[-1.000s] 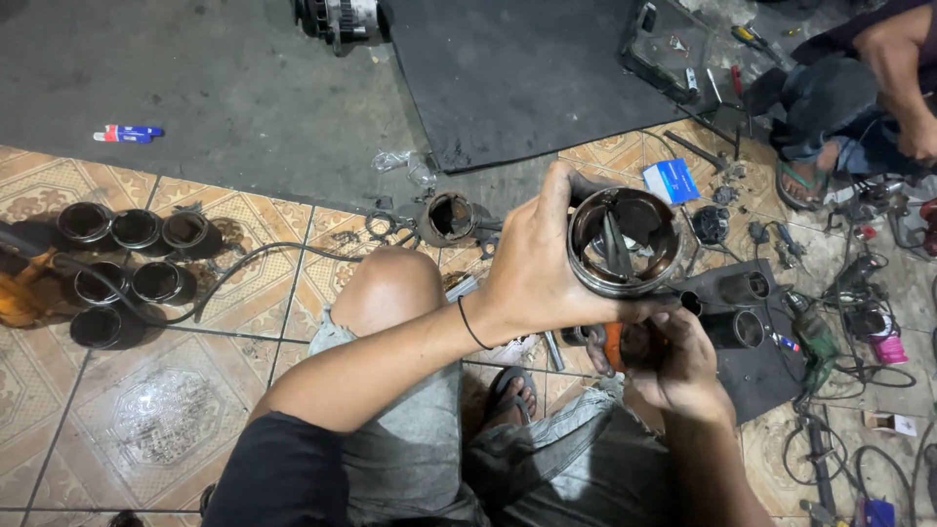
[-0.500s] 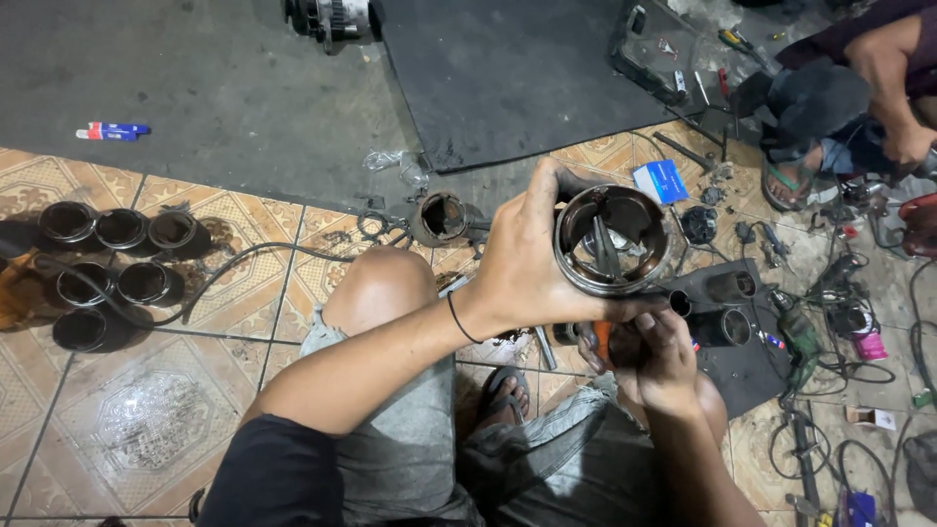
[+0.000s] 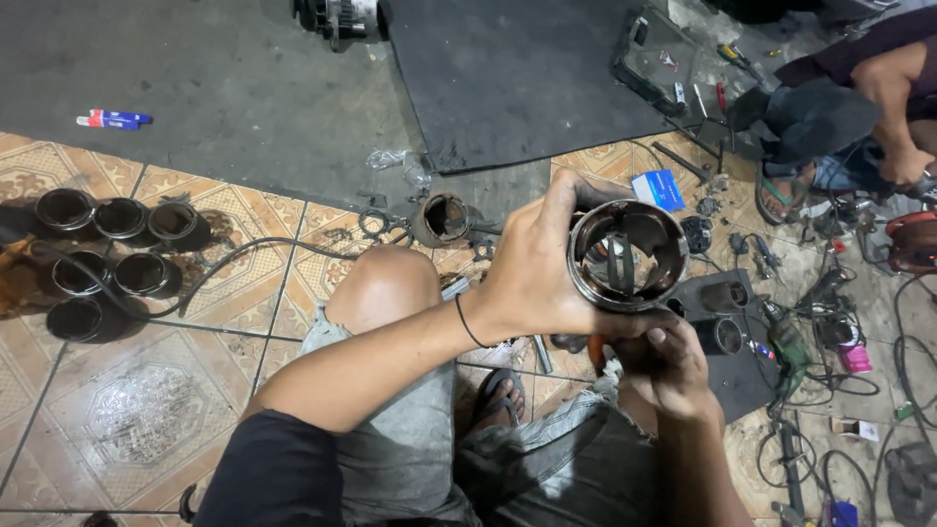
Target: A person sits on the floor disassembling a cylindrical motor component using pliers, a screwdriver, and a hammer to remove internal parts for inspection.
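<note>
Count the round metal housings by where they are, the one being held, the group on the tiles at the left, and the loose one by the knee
Held in the left hand: metal housing, 1
Dark cylinders grouped at left: 6
Loose cylinder past the knee: 1
Total: 8

left hand point(image 3: 537, 273) up front, fingers curled tight in a grip; right hand point(image 3: 669, 366) tucked just under it, closed too
</note>
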